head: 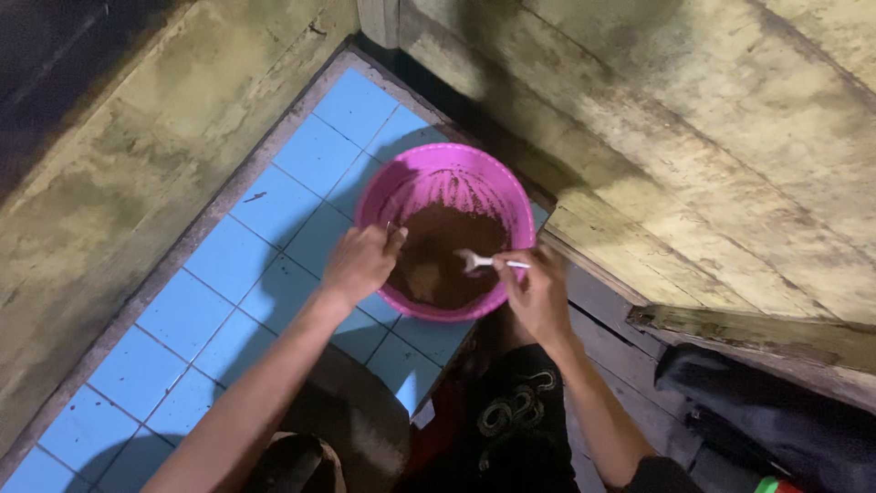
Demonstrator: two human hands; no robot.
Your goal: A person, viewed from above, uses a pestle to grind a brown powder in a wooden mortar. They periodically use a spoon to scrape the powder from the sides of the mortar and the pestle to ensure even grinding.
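Note:
A pink plastic basin stands on the blue tiled ledge, holding a brown, wet-looking mixture. My left hand grips the basin's near-left rim. My right hand is closed on the handle of a small white utensil, whose head reaches over the brown mixture inside the basin.
Weathered yellowish wooden boards rise behind and to the right of the basin. A concrete wall borders the tiles on the left. A dark bag lies at the lower right. My legs in dark clothing fill the bottom centre.

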